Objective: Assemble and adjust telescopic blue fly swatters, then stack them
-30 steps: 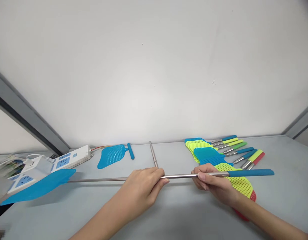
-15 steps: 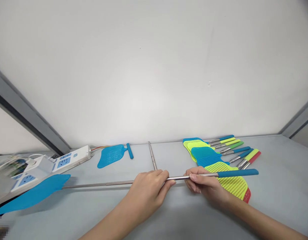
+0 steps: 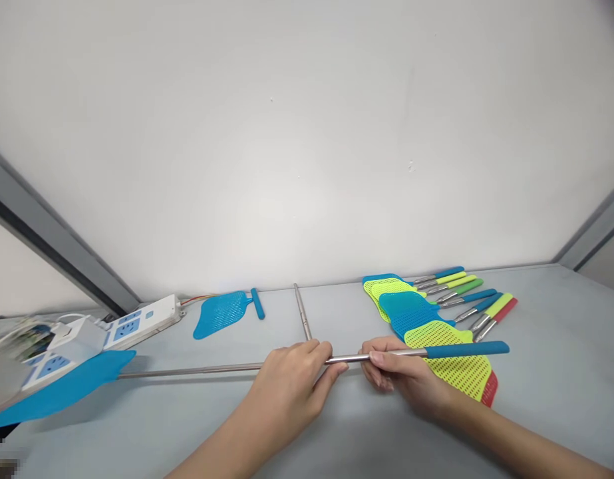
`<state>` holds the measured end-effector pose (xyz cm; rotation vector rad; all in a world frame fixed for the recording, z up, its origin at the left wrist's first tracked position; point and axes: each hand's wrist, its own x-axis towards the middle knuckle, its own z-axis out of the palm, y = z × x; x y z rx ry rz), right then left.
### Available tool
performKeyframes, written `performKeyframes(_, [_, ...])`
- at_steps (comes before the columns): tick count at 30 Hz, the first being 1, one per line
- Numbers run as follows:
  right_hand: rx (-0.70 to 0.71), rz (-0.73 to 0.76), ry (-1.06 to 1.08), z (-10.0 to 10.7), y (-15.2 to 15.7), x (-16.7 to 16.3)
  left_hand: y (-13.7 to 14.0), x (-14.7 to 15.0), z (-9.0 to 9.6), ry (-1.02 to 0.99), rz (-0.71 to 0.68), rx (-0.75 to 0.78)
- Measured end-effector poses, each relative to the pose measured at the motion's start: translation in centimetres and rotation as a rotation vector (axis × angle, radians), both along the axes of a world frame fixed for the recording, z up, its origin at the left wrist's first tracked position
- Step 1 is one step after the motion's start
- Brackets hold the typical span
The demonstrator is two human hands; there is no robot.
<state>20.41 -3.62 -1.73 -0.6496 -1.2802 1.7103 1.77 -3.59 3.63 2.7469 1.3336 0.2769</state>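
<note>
A telescopic fly swatter [image 3: 227, 368] stretches sideways across the view, its metal rod drawn out long. Its blue paddle is at the far left and its blue grip at the right. My left hand [image 3: 299, 379] is closed around the middle of the rod. Closer to the grip, my right hand [image 3: 401, 369] pinches the thicker part of the rod between thumb and fingers. Behind my left hand lies a loose metal rod [image 3: 303, 313], its near end hidden. Left of that are a loose blue swatter paddle [image 3: 221, 315] and a short blue grip [image 3: 257, 304].
On the right lies an overlapping row of blue, yellow, green and red fly swatters [image 3: 446, 313], rods collapsed. A white power strip [image 3: 157, 313] with plugs and cables stands on the left, partly behind the held paddle. A pale wall [image 3: 297, 146] rises behind the grey table [image 3: 336, 432].
The view has shifted slightly, so most things sit a little further left. Both hands keep the same hold on the swatter's rod.
</note>
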Motion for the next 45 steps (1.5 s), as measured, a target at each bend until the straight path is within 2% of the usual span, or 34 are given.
performKeyframes(6, [0.007,0.009,-0.01,-0.3,0.0,-0.2,-0.2,0.1,0.5,0.046,0.024,-0.051])
performKeyframes(14, [0.024,0.032,-0.057,0.4,-0.1,-0.1,-0.3,0.2,1.1,0.114,0.032,-0.068])
performKeyframes(24, [0.032,-0.109,-0.097,0.1,0.0,-0.3,0.1,0.1,0.7,0.121,0.074,0.015])
performKeyframes(32, [-0.035,-0.076,-0.054,-0.2,0.2,-0.3,0.1,-0.2,-0.2,0.095,0.066,0.072])
performKeyframes(40, [-0.107,-0.009,-0.044,0.0,-0.1,-0.7,0.1,-0.1,-0.2,0.065,0.035,0.008])
performKeyframes(45, [-0.173,0.016,0.007,-0.4,-0.2,-1.2,0.1,0.5,-0.5,0.071,0.003,0.115])
